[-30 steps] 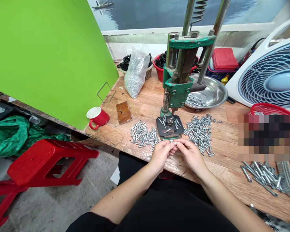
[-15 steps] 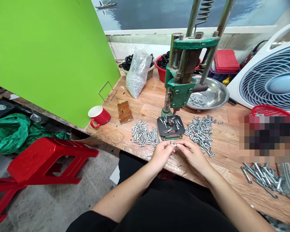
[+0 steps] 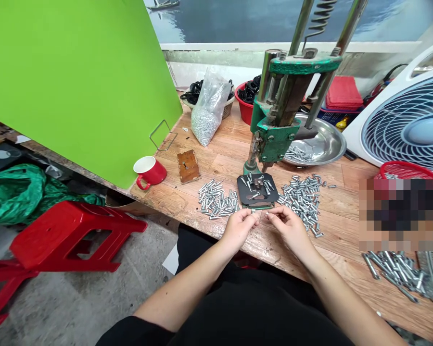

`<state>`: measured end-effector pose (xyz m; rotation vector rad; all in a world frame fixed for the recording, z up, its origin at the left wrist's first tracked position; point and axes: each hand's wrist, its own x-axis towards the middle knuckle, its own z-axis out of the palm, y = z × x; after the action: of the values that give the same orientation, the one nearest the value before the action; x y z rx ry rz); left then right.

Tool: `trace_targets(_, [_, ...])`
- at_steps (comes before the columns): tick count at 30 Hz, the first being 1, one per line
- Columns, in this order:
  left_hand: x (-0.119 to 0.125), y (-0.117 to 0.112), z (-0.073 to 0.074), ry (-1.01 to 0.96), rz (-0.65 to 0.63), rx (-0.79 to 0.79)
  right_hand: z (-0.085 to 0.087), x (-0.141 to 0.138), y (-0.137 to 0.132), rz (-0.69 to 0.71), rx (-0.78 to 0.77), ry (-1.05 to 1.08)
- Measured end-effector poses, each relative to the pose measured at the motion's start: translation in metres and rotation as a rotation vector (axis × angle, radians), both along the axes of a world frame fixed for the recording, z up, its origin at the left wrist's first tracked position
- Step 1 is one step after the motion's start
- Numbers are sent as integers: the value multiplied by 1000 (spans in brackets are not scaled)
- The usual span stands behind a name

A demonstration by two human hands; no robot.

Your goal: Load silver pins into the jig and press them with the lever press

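Two hands worked at the near edge of the table (image 3: 220,163), just in front of a dark plate (image 3: 265,200); left hand (image 3: 240,227) had fingers curled, thumb and forefinger pinched on a small metal part (image 3: 255,216); right hand (image 3: 289,226) was pinched the same way, with a pale bit (image 3: 268,215) at its tips, too small to identify; the two sets of fingertips were near each other, not touching.

Plate lay at the foot of a green press (image 3: 274,134) and carried a few loose metal pieces; left pile (image 3: 216,201) of metal sleeves lay just beside the plate on the left; right pile (image 3: 303,198) lay just beside it on the right, near the right hand; third pile (image 3: 393,270) lay well apart, far right near the table edge.

Steel bowl (image 3: 324,144) behind the press held more sleeves; red mug (image 3: 150,171) and wooden block (image 3: 188,166) stood left of the piles, near each other but apart; clear bag (image 3: 209,113) of tiny metal bits leaned further back, beside a red bowl (image 3: 245,109) of black rings; white fan (image 3: 407,125) stood at the right, with a red basket (image 3: 400,168) in front of it; green board (image 3: 75,81) stood upright along the table's left side; red stool (image 3: 68,235) sat on the floor below it.
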<state>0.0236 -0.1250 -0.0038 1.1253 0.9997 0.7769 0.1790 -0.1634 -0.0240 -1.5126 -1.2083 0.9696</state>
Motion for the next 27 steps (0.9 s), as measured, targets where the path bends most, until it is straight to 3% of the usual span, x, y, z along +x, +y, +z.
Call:
trace_targets(7, [-25, 15, 2, 228, 30, 335, 13, 13, 17, 120, 34, -286])
trace_targets(13, [-28, 39, 4, 165, 87, 265, 15, 23, 64, 18, 91, -323])
trace_targets(17, [-23, 54, 8, 125, 98, 282, 18, 23, 88, 32, 157, -411])
trace_targets(27, [-16, 67, 8, 29, 71, 271, 18, 17, 101, 128, 249, -549])
